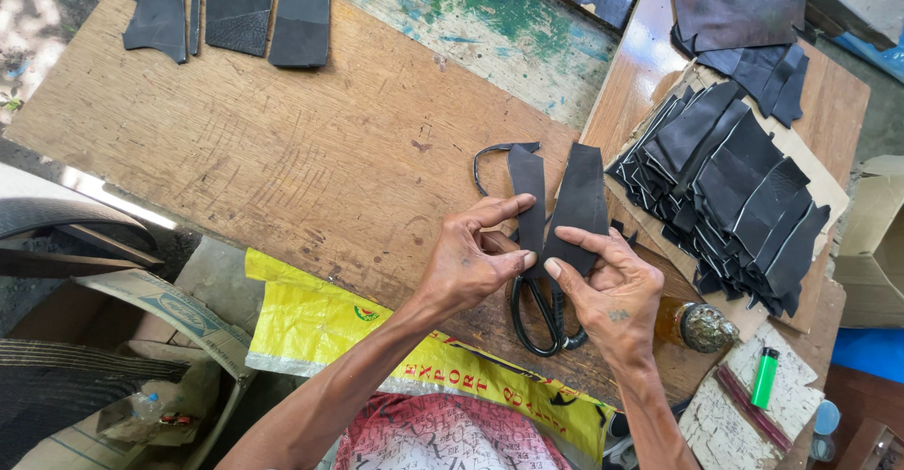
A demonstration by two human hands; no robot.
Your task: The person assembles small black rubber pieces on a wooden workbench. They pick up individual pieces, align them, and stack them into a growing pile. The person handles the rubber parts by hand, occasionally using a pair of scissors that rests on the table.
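Pinching two dark leather strips at frame centre, left hand (471, 267) grips the narrow strip (527, 197) w/ thumb + forefinger, right hand (612, 296) the wider strip (579, 206). Edges could slip out of line if either pinch loosens, & black-handled scissors (539, 315) right under the wrists could snag. Scarred wooden table (282, 150) outdoors; stack of cut pieces (734, 187) at right, green lighter (765, 378) lower right.

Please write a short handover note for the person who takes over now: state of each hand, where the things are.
Left hand: fingers pinch the narrow black leather strip.
Right hand: fingers pinch the wider black leather piece.
Both pieces are held side by side above the scissors on the wooden table.
Stack of cut black pieces lies at right; green lighter near the right edge.
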